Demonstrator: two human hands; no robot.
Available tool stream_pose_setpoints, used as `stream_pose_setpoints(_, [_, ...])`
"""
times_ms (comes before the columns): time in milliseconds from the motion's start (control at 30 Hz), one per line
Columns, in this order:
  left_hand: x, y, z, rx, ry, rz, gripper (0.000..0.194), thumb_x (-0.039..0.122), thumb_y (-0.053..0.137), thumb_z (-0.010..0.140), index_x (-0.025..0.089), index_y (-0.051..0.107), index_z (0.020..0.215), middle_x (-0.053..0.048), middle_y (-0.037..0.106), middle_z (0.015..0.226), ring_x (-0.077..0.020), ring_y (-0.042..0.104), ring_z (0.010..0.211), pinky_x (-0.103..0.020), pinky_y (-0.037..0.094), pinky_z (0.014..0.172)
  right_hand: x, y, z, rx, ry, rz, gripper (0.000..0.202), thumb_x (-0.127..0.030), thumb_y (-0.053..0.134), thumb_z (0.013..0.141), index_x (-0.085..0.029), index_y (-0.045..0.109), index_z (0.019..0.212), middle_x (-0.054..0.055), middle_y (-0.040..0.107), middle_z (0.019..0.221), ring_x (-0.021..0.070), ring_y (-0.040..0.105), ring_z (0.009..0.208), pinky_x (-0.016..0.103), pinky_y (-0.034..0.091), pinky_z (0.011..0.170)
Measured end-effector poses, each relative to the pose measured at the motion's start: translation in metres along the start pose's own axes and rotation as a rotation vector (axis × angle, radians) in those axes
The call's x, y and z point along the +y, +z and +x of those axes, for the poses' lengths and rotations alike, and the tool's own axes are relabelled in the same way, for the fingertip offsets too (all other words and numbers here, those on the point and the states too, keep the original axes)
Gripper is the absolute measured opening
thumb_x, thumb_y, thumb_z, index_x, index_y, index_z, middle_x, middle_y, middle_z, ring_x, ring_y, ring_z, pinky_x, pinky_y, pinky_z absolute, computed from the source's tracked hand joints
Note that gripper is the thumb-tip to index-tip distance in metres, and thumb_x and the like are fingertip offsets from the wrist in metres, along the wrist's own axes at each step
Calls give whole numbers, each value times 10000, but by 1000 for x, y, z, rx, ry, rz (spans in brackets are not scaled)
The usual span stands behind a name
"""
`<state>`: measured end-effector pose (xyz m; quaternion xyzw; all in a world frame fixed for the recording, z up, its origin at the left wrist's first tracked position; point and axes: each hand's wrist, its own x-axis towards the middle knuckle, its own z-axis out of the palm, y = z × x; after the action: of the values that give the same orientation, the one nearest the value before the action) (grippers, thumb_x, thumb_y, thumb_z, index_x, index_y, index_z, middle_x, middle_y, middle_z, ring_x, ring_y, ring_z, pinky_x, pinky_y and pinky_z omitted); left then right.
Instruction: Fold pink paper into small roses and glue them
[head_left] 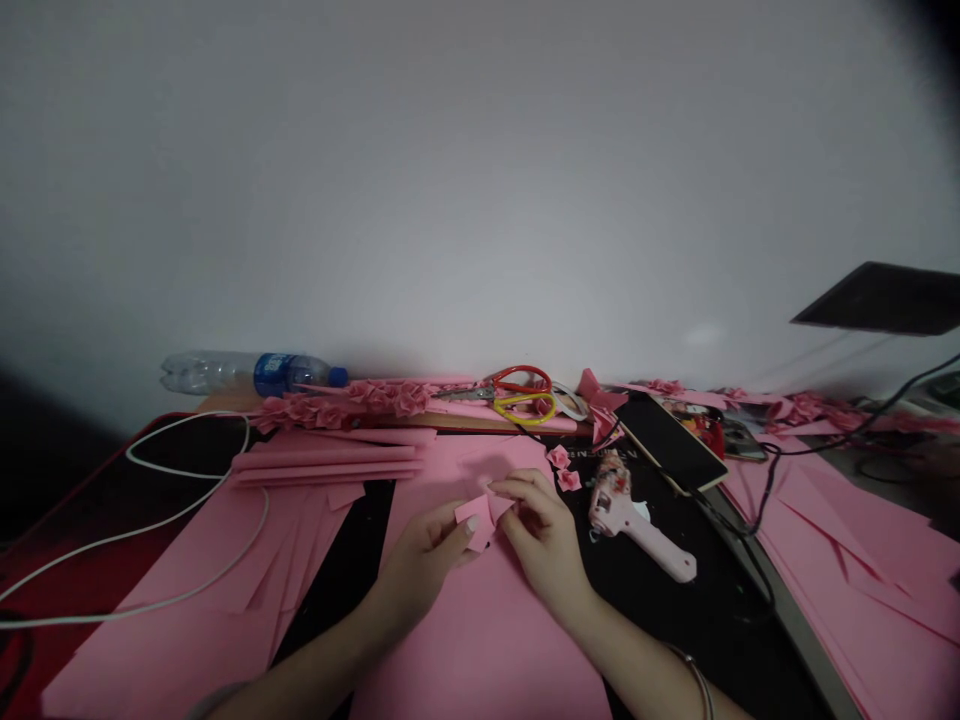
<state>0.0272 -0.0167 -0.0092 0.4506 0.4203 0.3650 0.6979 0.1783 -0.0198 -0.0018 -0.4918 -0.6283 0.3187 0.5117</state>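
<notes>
Between my hands is a small folded piece of pink paper (474, 514), held above a large pink sheet (480, 640). My left hand (424, 555) pinches its left side, the thumb lying on top. At the paper's right edge, my right hand (544, 530) grips a raised flap between thumb and fingers. Two small folded pink paper flowers (564, 468) rest just beyond my right hand. A pale pink glue gun (637, 522) lies to the right of that hand on the black mat.
Scissors with red and yellow handles (525, 393) lie at the back among paper roses (405, 396). A plastic bottle (255, 373) lies on its side at back left. Pink sheets (187, 560) and a white cable (67, 545) are at left. A phone (675, 440) and dark cables are at right.
</notes>
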Motion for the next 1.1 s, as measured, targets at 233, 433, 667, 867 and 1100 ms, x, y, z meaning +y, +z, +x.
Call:
stream_pose_setpoints(233, [9, 4, -5, 6, 2, 34, 365, 474, 601, 753, 159, 662, 928, -39, 636, 827, -154, 562, 766, -285, 504, 709, -2, -1, -1, -34, -2, -1, 325, -18, 473, 698, -233, 680, 827, 37, 570, 877, 164, 580, 824, 248, 458, 636])
stream_pose_setpoints(433, [3, 4, -4, 40, -99, -64, 477, 545, 667, 657, 153, 670, 928, -45, 654, 809, -172, 592, 768, -331, 535, 720, -2, -1, -2, -42, -41, -55, 294, 12, 501, 675, -218, 645, 787, 45, 583, 926, 169, 585, 870, 269, 476, 719])
stream_pose_setpoints(667, [6, 1, -1, 111, -89, -121, 424, 494, 701, 651, 148, 695, 895, -41, 686, 789, -175, 633, 747, -304, 532, 711, 1, -7, -2, -177, -270, -202, 360, -5, 479, 739, -215, 622, 994, 77, 632, 1062, 204, 566, 1000, 363, 465, 859])
stream_pose_setpoints(867, [5, -7, 1, 133, -105, -206, 456, 519, 679, 672, 138, 693, 921, -64, 707, 765, -202, 659, 732, -317, 537, 676, -1, -11, -2, -356, -356, -329, 578, -11, 474, 705, -196, 499, 1253, 79, 560, 1239, 208, 490, 1136, 393, 417, 974])
stream_pose_setpoints(1100, [3, -8, 2, 95, -86, -206, 392, 410, 725, 674, 156, 693, 971, -55, 717, 797, -169, 660, 741, -267, 520, 685, 0, -13, -3, -407, -422, -421, 614, -16, 471, 695, -140, 468, 1296, 94, 545, 1278, 208, 478, 1160, 383, 412, 995])
